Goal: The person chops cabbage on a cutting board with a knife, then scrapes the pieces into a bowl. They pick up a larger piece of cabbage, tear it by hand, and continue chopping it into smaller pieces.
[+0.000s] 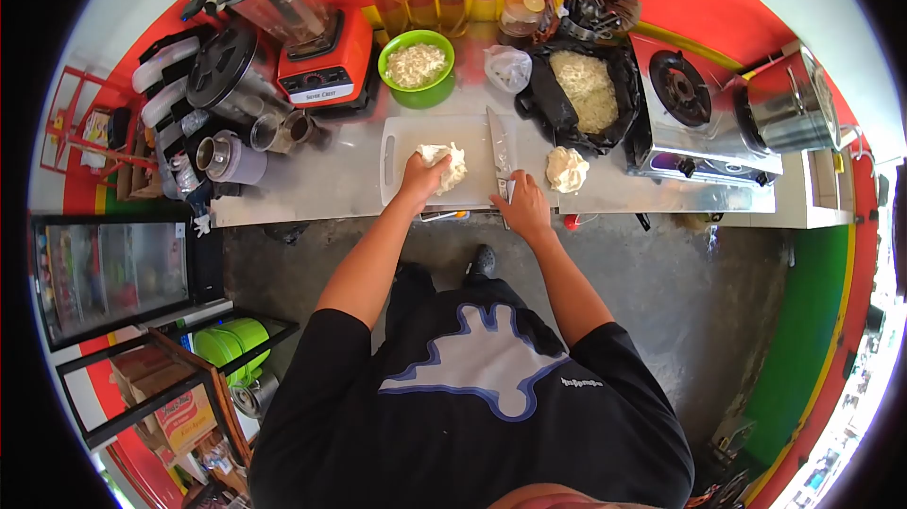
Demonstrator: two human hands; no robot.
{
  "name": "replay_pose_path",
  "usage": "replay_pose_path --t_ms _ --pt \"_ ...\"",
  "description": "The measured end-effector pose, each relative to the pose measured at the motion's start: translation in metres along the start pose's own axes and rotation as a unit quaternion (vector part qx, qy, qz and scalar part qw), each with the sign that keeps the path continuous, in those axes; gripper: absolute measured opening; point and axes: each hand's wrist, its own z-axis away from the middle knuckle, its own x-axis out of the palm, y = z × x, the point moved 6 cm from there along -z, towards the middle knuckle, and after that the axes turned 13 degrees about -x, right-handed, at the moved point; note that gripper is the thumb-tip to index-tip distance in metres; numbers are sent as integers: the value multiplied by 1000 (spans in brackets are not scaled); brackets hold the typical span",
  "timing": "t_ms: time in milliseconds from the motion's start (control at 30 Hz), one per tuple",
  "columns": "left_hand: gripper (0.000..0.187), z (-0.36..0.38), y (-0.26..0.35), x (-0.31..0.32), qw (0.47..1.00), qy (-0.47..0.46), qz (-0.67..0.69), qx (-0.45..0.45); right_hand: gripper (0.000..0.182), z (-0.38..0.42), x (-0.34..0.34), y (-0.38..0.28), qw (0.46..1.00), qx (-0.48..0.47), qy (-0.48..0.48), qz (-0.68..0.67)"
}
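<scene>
My left hand (425,175) is closed on a whitish, ragged clump that looks like oyster mushroom (452,169), over a white cutting board (401,140). My right hand (525,204) is wrapped round the handle of a kitchen knife (500,145). The knife's broad blade points away from me, over the right part of the board, with small pale bits on it. To the right of my right hand, another pale mushroom clump (567,170) rests on the metal counter. My fingers partly hide the clump in my left hand and the knife's handle.
Behind the board stands a green bowl (417,93) of pale shreds. A black plastic bag (540,93) holding more shreds sits right of a clear plastic bag (507,69). A gas stove (704,145) bounds the right side; a red blender (326,84) and metal cups (300,126) stand left.
</scene>
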Motion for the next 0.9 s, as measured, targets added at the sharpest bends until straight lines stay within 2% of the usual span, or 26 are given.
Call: replay_pose_path --t_ms 100,167,233,300,333,367,433,467,533,667,733,900 --pt "36 -14 -6 -7 999 -6 27 -31 49 4 16 8 999 33 -18 0" --pt "38 -19 -10 5 987 -126 76 -67 43 5 20 12 999 27 -24 5" --pt "38 -26 -9 7 988 -143 45 -43 38 6 19 13 999 21 -29 7" --pt "44 -33 -2 11 986 -139 -89 3 32 6 17 18 1000 21 -19 1" --pt "44 -35 1 10 987 -135 -88 7 32 5 17 21 1000 15 -19 0" --pt "46 -35 10 2 985 -48 -148 75 32 6 15 25 1000 24 -5 -19" --pt "51 -23 29 -6 935 126 -262 202 31 7 13 30 999 28 5 -39" --pt "51 -21 31 -4 936 130 -259 202 30 9 11 34 998 39 13 -39" --pt "47 3 50 -7 838 316 -324 305 29 11 5 31 998 46 18 -38" --pt "39 12 37 -3 860 274 -335 271 28 12 3 22 998 24 0 -57" --pt "30 23 29 10 871 184 -356 285 29 12 4 12 998 9 -5 -65" --pt "24 30 22 20 882 192 -359 239 31 1 10 -17 998 -49 -29 -39"
